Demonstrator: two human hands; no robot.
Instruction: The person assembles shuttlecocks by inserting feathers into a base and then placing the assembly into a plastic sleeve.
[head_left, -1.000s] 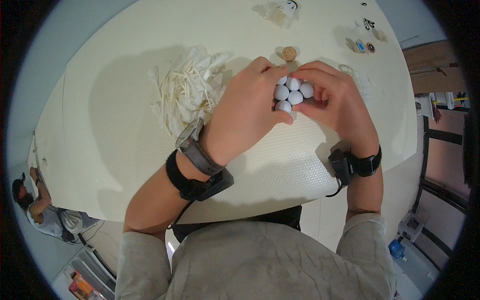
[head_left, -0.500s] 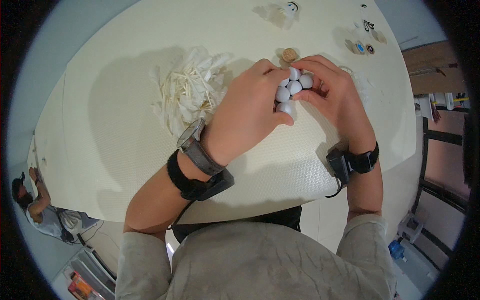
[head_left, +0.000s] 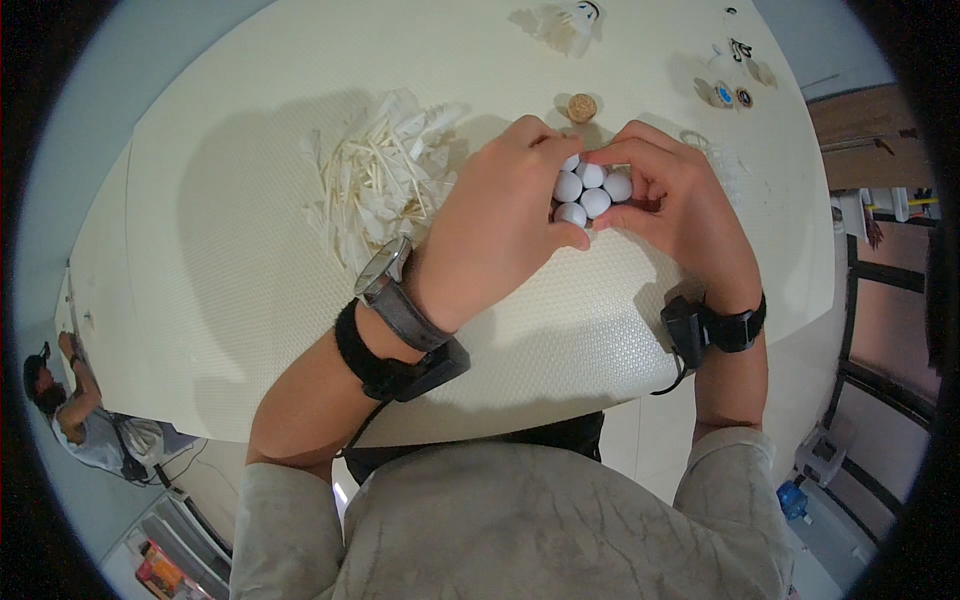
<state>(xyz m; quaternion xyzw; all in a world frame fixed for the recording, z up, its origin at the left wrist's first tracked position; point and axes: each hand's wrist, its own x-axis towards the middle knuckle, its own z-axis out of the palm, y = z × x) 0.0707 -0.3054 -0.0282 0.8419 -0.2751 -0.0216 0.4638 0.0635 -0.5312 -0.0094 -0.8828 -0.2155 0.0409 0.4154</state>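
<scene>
Several white rounded cork heads, like shuttlecock bases, are bunched together on the pale textured table. My left hand curls around their left side, its thumb at the near edge, and its palm hides part of the bunch. From the right, my right hand closes on the bunch with the forefinger along the far side and the thumb along the near side. Just beyond the bunch stands a bare brown cork. Left of my left hand lies a heap of loose white feathers.
A feathered shuttlecock lies at the far side. Small round caps and a black curled piece sit at the far right. Another person is at the far left end of the table.
My right hand has shifted slightly nearer and to the right. The white cork heads have moved a little toward me and right, away from the brown cork. My left hand stays nearly still.
</scene>
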